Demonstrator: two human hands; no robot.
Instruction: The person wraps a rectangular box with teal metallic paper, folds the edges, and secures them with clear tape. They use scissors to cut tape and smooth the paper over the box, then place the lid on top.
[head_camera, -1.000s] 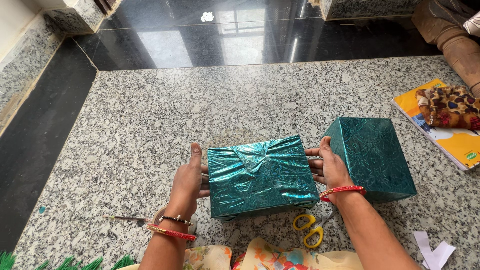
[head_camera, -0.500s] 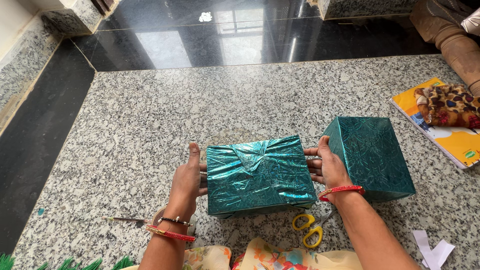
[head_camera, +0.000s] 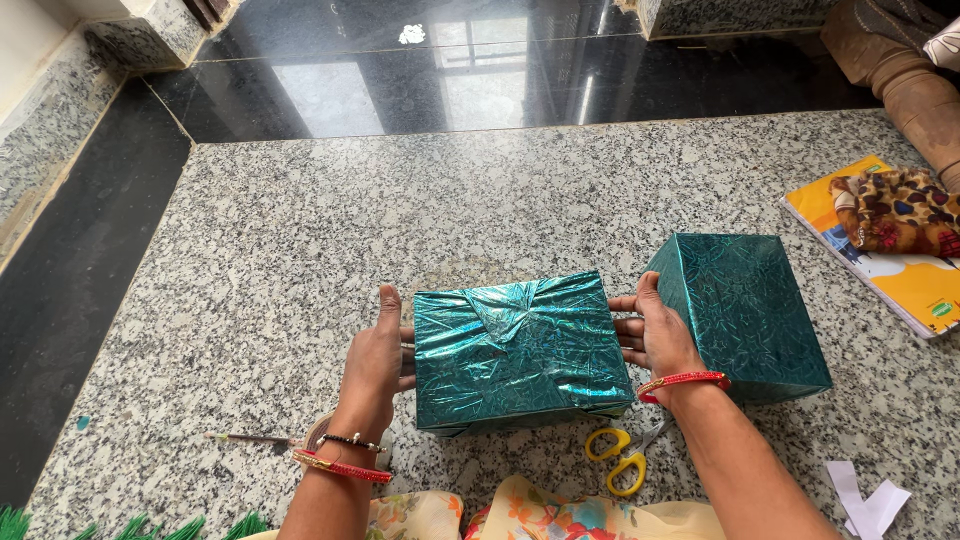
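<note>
A box wrapped in shiny teal foil paper (head_camera: 520, 350) lies on the speckled granite slab (head_camera: 330, 230), its folded seam facing up. My left hand (head_camera: 378, 355) presses flat against its left end and my right hand (head_camera: 655, 335) against its right end, so both hands grip it between them. A second teal-wrapped box (head_camera: 742, 312) stands just right of my right hand. Both wrists wear red bangles.
Yellow-handled scissors (head_camera: 622, 457) lie below the held box. A thin brush (head_camera: 250, 438) and a tape roll (head_camera: 322, 432) sit by my left wrist. A yellow book (head_camera: 905, 278) with a patterned pouch (head_camera: 900, 210) is at the right edge; white paper scraps (head_camera: 865, 500) lie bottom right.
</note>
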